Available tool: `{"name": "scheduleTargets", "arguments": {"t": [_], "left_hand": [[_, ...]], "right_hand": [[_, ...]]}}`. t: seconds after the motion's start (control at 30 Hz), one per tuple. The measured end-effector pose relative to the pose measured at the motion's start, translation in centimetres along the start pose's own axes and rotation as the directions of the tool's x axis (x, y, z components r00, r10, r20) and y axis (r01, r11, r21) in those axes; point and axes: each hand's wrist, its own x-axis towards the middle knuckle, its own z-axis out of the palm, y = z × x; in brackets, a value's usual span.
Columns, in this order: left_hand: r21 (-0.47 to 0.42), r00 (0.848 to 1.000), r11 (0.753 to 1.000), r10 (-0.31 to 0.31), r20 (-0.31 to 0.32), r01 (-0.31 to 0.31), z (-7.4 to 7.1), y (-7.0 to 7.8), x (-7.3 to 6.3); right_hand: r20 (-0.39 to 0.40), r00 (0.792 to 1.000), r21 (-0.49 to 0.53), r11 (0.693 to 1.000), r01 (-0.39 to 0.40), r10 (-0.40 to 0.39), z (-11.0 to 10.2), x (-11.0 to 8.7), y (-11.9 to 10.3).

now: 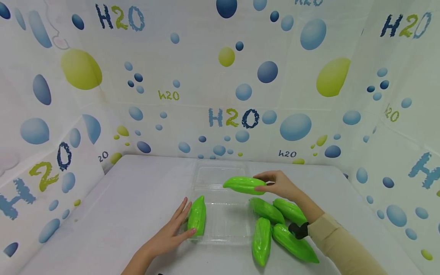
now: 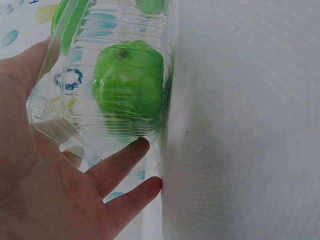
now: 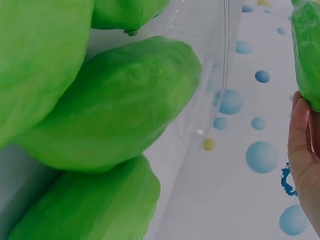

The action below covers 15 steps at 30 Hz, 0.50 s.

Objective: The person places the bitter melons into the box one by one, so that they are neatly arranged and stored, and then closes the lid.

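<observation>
Green fruit (image 1: 243, 185), pinched by the right hand (image 1: 279, 185), is above the clear box (image 1: 228, 221), whose left side the left hand (image 1: 170, 232) touches, fingers spread; this apparent carrying step likely calls for lowering it beside the second fruit (image 1: 197, 216) inside.

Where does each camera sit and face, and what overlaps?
Head: worn on the head, facing forward and down over the clear clamshell container; left hand, right hand visible.
Left wrist: worn there, facing the container's wall; palm and fingers visible.
Right wrist: worn there, facing papaya-like green fruits; part of the right hand visible.
Head and right wrist share the held fruit.
</observation>
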Motion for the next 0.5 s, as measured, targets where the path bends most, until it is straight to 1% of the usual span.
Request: {"name": "scheduleTargets", "arguments": {"t": [0.2, 0.37, 0.43, 0.5], "left_hand": [[0.003, 1.000, 1.000, -0.021, 0.002, 0.021, 0.0, 0.0, 0.0], [-0.004, 0.999, 1.000, -0.030, 0.013, 0.030, -0.1, 0.0, 0.1], [-0.004, 0.999, 1.000, -0.031, 0.018, 0.031, -0.1, -0.1, 0.1], [-0.001, 0.999, 0.999, -0.033, 0.024, 0.033, 0.0, -0.2, 0.1]], "right_hand": [[0.014, 1.000, 0.011, 1.000, -0.013, 0.013, 0.8, 0.5, -0.6], [0.033, 0.999, 0.033, 0.999, -0.004, 0.003, 1.5, 0.3, -2.7], [0.039, 0.999, 0.024, 1.000, -0.001, 0.000, 1.8, 0.3, -3.4], [0.043, 0.999, 0.015, 1.000, -0.004, 0.003, 2.1, 0.3, -3.7]]}}
